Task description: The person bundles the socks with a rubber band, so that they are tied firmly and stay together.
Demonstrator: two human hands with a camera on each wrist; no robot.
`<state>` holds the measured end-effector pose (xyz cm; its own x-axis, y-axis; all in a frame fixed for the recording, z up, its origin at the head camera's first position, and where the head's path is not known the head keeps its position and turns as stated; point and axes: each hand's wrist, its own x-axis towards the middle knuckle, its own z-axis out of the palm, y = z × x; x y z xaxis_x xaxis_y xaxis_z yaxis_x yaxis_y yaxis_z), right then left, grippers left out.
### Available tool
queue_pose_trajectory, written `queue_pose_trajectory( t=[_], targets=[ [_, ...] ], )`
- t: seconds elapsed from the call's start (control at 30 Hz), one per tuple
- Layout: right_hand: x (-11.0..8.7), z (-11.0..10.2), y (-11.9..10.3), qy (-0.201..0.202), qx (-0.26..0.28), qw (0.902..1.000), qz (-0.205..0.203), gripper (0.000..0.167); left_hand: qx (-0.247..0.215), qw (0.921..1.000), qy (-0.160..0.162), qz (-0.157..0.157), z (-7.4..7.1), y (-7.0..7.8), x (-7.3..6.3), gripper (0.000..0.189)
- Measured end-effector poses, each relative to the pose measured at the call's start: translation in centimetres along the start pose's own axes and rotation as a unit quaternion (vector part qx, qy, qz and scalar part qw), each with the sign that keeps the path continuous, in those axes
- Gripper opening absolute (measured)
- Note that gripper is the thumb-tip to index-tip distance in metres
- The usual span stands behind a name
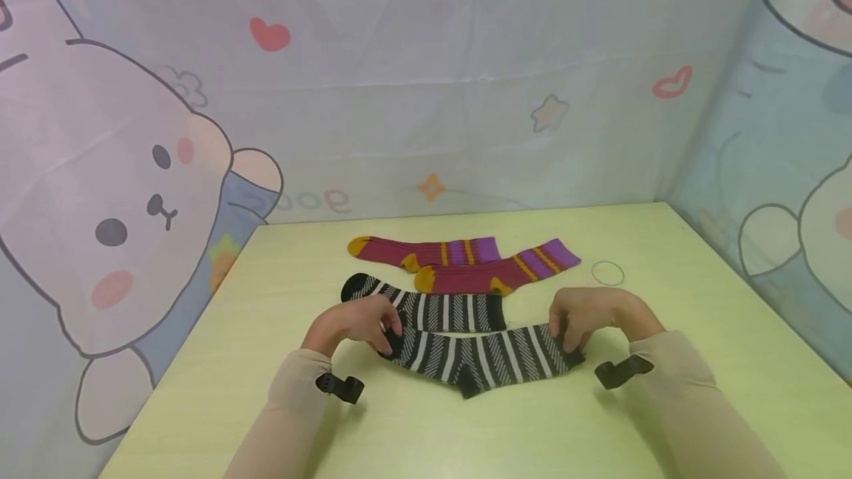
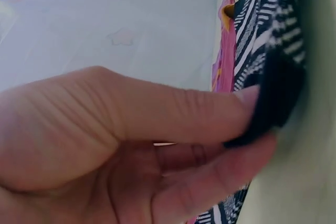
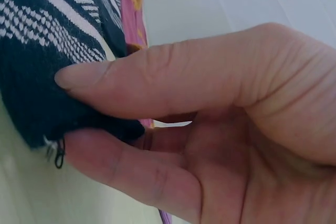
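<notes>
A black-and-white striped sock (image 1: 489,355) stretches between both hands near the middle of the table. My left hand (image 1: 364,318) pinches its black toe (image 2: 283,90) between thumb and fingers. At the other end, my right hand (image 1: 589,314) pinches the black cuff (image 3: 37,87), where a few loose threads hang. Just behind lies a second striped sock (image 1: 455,312), partly covered at its left by the left hand and the front sock. Farther back are two maroon socks with mustard toes and purple cuffs, one to the left (image 1: 426,253) and one to the right (image 1: 472,279).
A thin green ring (image 1: 608,273) lies on the pale yellow table (image 1: 426,435) beyond the right hand. Behind the table hangs a cloth backdrop (image 1: 426,94) printed with cartoon figures, and it also runs along both sides.
</notes>
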<state>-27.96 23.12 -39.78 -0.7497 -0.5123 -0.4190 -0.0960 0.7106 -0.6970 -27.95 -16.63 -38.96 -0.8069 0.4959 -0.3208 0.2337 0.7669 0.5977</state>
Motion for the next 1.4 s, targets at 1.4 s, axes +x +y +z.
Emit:
queue_pose_trajectory(
  t=[1.4],
  targets=[
    [0.5,1.6,-2.4,0.019,-0.182,0.983,0.007,0.033,0.131,0.9851,-0.02,-0.109,-0.2,-0.4,-0.4,0.041]
  ],
)
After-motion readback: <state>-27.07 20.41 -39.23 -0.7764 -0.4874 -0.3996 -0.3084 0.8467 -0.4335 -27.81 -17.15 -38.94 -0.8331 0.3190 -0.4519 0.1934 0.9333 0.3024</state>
